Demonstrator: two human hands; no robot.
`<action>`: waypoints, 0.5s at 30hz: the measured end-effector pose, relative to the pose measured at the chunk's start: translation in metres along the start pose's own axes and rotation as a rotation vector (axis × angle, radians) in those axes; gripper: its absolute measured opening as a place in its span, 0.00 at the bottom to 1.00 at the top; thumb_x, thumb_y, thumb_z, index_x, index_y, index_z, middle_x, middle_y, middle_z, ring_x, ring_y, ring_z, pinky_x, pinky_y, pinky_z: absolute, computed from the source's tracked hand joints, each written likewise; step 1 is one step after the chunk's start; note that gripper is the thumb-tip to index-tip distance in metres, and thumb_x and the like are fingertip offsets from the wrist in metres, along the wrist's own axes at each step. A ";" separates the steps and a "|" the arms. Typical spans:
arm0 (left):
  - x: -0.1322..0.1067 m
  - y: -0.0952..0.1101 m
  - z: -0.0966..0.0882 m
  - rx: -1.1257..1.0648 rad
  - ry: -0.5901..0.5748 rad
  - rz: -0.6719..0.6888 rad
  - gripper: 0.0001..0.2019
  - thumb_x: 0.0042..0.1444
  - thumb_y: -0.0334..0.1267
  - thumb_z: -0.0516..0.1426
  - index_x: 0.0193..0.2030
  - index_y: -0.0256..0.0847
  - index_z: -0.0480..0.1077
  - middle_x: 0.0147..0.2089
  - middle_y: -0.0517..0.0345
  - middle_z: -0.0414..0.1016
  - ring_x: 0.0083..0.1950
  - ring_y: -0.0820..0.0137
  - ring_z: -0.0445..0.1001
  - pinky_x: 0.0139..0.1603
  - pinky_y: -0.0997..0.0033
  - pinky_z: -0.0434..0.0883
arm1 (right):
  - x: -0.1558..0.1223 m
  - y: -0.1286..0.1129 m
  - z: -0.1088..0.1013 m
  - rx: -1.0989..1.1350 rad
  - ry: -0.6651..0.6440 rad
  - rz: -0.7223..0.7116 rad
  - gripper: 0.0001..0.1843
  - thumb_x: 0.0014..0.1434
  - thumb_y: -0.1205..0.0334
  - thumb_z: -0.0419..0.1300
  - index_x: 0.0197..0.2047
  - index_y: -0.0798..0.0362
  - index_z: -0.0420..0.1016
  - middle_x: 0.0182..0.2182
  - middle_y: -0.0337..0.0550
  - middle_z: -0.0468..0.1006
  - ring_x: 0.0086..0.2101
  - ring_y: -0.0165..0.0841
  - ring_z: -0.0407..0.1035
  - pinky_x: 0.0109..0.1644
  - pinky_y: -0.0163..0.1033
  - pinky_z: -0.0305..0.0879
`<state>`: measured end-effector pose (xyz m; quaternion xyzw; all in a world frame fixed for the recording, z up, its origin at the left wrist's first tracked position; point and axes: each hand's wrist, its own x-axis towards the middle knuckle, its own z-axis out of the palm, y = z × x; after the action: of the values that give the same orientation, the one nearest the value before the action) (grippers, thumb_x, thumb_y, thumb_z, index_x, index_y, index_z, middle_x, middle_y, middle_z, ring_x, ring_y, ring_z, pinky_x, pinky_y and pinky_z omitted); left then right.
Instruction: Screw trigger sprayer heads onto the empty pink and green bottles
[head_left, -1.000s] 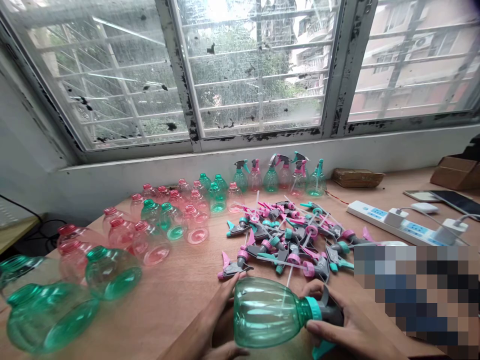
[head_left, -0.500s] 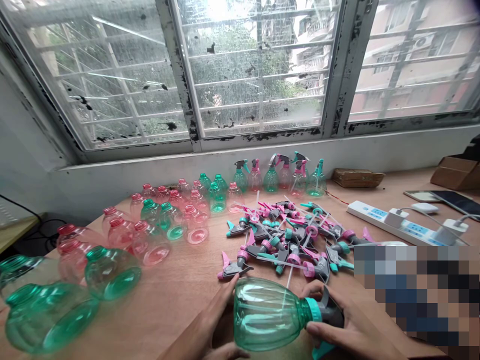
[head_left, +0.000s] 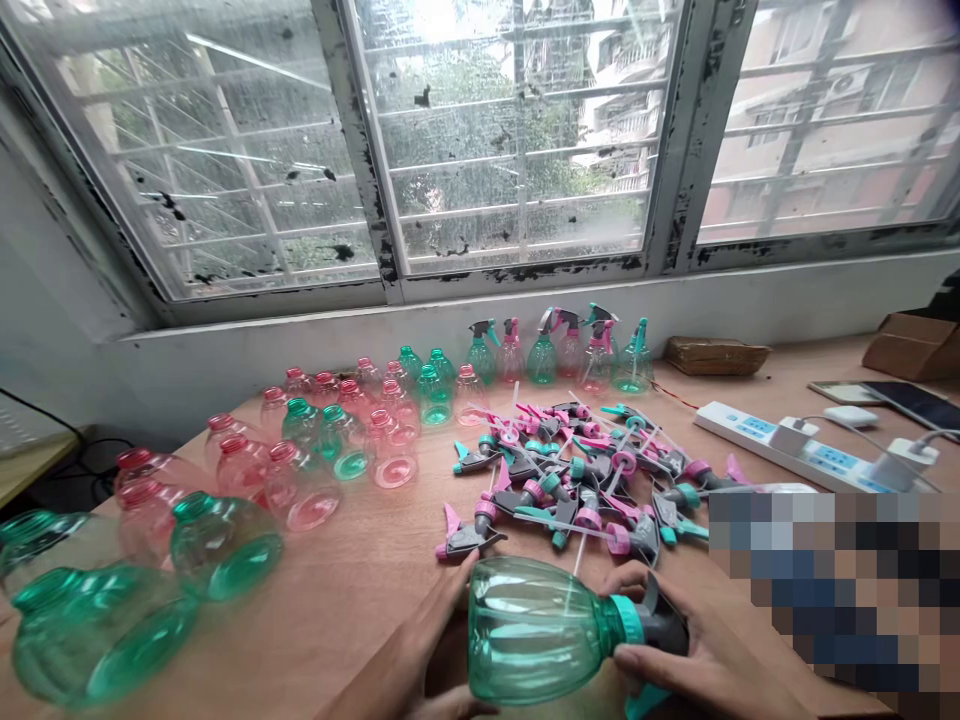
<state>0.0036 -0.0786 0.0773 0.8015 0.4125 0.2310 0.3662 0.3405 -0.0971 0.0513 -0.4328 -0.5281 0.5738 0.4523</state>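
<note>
A clear green spray bottle (head_left: 536,630) lies on its side in the air between my hands, low in the view. My left hand (head_left: 431,650) grips its base end, fingers behind it and thumb below. At the neck, my right hand (head_left: 694,640) is closed around the grey and teal spray head (head_left: 664,630), its thumb against the teal collar (head_left: 627,620). The head sits on the bottle's mouth. Just beyond the bottle lies a heap of loose spray heads (head_left: 555,485) in pink, teal and grey, with white dip tubes.
Open pink bottles (head_left: 311,495) and green bottles (head_left: 225,545) stand on the left of the wooden table (head_left: 360,600). Several bottles with spray heads (head_left: 542,358) line the wall. To the right are a power strip (head_left: 795,445), a brown package (head_left: 716,356) and a phone (head_left: 915,405).
</note>
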 end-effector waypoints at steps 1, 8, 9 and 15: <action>0.001 -0.004 0.001 -0.001 -0.007 0.009 0.47 0.67 0.43 0.66 0.84 0.64 0.44 0.85 0.60 0.54 0.84 0.51 0.56 0.84 0.50 0.56 | 0.000 -0.001 0.000 0.000 0.001 0.002 0.26 0.51 0.42 0.81 0.45 0.50 0.81 0.31 0.38 0.80 0.32 0.36 0.74 0.35 0.36 0.73; 0.002 -0.024 0.004 -0.086 -0.070 0.044 0.47 0.69 0.36 0.61 0.84 0.63 0.37 0.86 0.57 0.52 0.83 0.52 0.61 0.82 0.51 0.60 | 0.000 -0.003 0.001 0.033 0.013 0.008 0.28 0.50 0.43 0.82 0.44 0.51 0.81 0.31 0.38 0.79 0.32 0.36 0.73 0.35 0.36 0.74; 0.001 -0.022 0.003 -0.084 -0.066 0.035 0.47 0.69 0.35 0.61 0.84 0.63 0.38 0.86 0.58 0.52 0.83 0.53 0.60 0.83 0.52 0.59 | 0.000 -0.003 0.002 0.039 0.006 0.015 0.28 0.50 0.43 0.82 0.45 0.51 0.81 0.31 0.38 0.80 0.32 0.36 0.74 0.35 0.36 0.75; 0.001 0.001 -0.002 -0.095 -0.042 -0.019 0.45 0.66 0.36 0.64 0.83 0.61 0.46 0.84 0.58 0.59 0.83 0.55 0.61 0.83 0.55 0.59 | -0.001 -0.005 0.002 0.060 0.031 0.003 0.26 0.49 0.45 0.83 0.44 0.50 0.83 0.32 0.37 0.78 0.32 0.36 0.74 0.35 0.36 0.75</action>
<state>0.0034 -0.0777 0.0791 0.7839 0.4009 0.2298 0.4147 0.3389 -0.0985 0.0567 -0.4286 -0.5027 0.5832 0.4727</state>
